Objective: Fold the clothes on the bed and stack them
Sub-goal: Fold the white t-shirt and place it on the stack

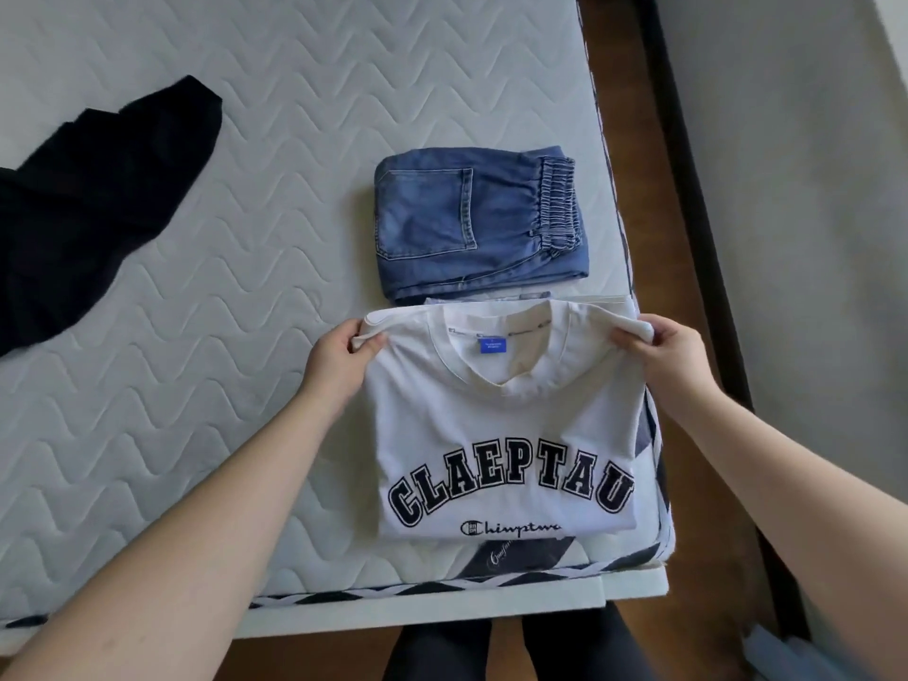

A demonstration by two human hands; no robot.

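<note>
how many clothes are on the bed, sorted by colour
white: 1, the t-shirt, held by the left hand and right hand
blue: 1, the folded jeans
black: 1, the unfolded garment
total: 3

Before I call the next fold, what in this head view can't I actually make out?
- Black garment: cut off by the left frame edge; type and folded state unclear.
- Item under the white T-shirt: only slivers show at its far and near edges, covered by the shirt.
- Blue neck label: print too small to read.
- Folded jeans: lower layers hidden by the top fold.
</note>
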